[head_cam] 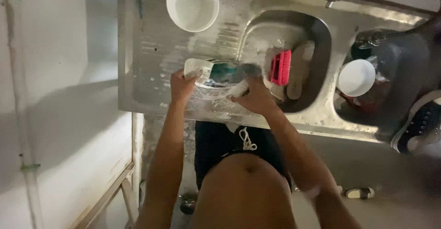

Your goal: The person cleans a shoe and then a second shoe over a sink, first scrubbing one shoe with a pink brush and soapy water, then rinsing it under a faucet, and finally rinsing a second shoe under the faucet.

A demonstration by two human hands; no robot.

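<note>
Head view: left hand (182, 83) pinches the rim of a white dish (198, 68) held over the wet steel sink (138, 50), beside the basin; right hand (255, 96) is closed around something pale and soapy, sponge or cloth, I cannot tell which, against the dish. Dish looks rigid, breakable and slick with suds; a thumb-over-rim hold seems safest.
</note>
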